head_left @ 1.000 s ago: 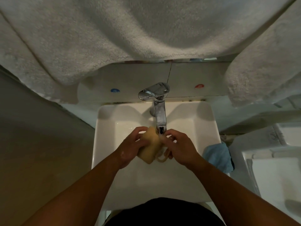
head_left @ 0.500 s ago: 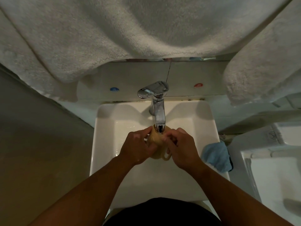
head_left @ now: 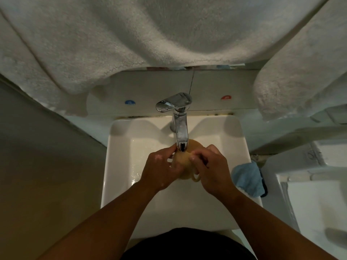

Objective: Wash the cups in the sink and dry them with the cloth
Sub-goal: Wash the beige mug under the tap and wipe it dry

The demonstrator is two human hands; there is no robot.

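Note:
A tan cup [head_left: 183,160] with a loop handle is held over the white sink [head_left: 120,166], right under the spout of the chrome faucet [head_left: 180,128]. My left hand [head_left: 159,169] grips the cup's left side. My right hand [head_left: 210,169] holds its right side near the handle, fingers curled on it. Much of the cup is hidden by both hands. A blue cloth [head_left: 247,177] lies crumpled on the sink's right rim.
White towels [head_left: 150,34] hang low above the sink and cover the top of the view. A white lidded fixture [head_left: 315,199] stands to the right. A grey wall runs along the left.
The cup has moved up from beside the spout to directly under it and turned in my hands. Both hands have closed in around it.

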